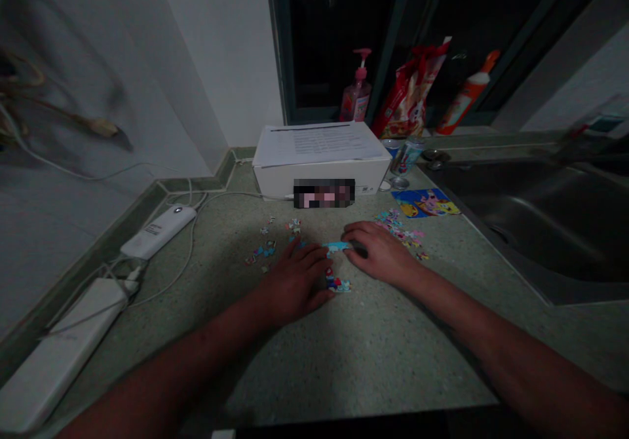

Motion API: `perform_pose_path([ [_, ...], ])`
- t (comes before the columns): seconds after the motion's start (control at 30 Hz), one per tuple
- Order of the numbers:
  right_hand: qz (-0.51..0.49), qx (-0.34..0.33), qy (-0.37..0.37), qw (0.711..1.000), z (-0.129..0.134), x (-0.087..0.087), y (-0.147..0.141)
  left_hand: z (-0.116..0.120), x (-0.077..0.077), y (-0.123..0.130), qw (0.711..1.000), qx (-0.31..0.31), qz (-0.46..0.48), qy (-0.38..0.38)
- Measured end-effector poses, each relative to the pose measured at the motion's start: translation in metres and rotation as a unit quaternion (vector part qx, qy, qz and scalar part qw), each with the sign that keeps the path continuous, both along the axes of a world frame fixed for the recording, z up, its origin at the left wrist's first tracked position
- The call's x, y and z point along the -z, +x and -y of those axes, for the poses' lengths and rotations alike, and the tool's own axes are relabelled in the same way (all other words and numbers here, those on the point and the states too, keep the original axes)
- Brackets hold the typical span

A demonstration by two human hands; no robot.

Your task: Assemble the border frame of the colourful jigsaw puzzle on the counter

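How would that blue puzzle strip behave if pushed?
The blue puzzle strip looks thin and light, so it should slide easily. Lying flat on the counter, it seems unlikely to roll. Its joints may separate.

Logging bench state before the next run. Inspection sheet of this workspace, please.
surface: speckled grey-green countertop, dimly lit.
job's things: small jigsaw puzzle pieces in loose scatters on both sides; blue strip of pieces between the hands; printed cartoon card beyond the right scatter.
grippers: bare left hand lies over pieces; bare right hand has its fingertips by the strip; no clear grip.
clutter: white box under a printed sheet; drink can.
cables: white cables lie loose by white power units.
surroundings: steel sink right; pink pump bottle, red bag behind.
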State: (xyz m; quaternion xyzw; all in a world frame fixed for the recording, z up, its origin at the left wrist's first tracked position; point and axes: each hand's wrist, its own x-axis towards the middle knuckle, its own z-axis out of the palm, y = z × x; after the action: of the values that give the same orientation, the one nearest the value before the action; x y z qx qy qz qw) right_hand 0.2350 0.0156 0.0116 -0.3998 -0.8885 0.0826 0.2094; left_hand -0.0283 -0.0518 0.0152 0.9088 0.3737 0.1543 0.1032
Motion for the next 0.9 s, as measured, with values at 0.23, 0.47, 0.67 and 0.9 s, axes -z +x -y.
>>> perform_pose_path([
  [0.23,-0.013,-0.015,0.001,1.0,0.0014,-0.0023,0.0011,0.0005,0.0012,-0.0006,1.0,-0.001,0.0,0.002],
  [0.47,-0.02,-0.015,-0.007,1.0,0.0009,-0.0019,0.003,-0.0008,0.0042,-0.0007,1.0,0.004,0.016,0.022],
  [0.67,-0.016,-0.01,-0.01,1.0,-0.0005,0.0004,0.0064,0.0001,0.0047,0.0034,0.997,0.039,0.042,0.043],
  [0.9,-0.01,-0.01,-0.011,1.0,0.0003,-0.001,0.0039,0.001,0.0009,0.0081,0.999,0.039,0.017,0.026],
])
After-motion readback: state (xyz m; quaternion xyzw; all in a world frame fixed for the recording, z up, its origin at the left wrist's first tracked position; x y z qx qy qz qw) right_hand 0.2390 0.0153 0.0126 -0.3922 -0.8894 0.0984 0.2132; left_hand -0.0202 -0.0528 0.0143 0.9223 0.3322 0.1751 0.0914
